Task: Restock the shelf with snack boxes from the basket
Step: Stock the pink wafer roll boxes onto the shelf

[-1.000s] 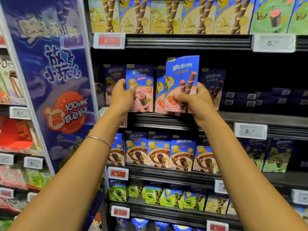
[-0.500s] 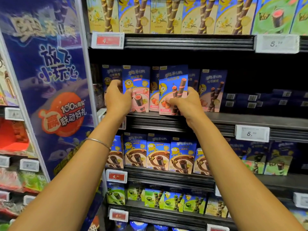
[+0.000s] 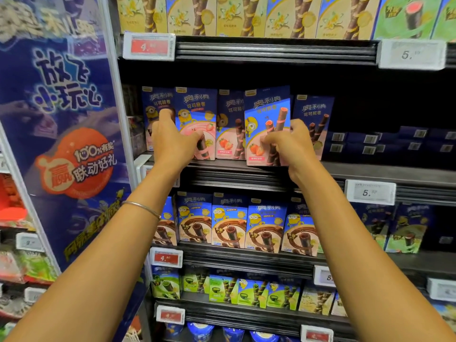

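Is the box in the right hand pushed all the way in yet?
Not yet: the strawberry box sits ahead of its row, bottom edge at the shelf lip, right hand gripping it.

Blue strawberry snack boxes (image 3: 230,124) in a row on the shelf (image 3: 370,172)
The front box (image 3: 267,112), slightly tilted, stands at the shelf's edge, gripped by the right hand (image 3: 291,146); the left hand (image 3: 170,141) grips an upright neighbouring box (image 3: 197,107).

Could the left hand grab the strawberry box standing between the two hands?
Probably yes. The middle box stands right beside the left hand with nothing in front, though that hand must first release the neighbouring box.
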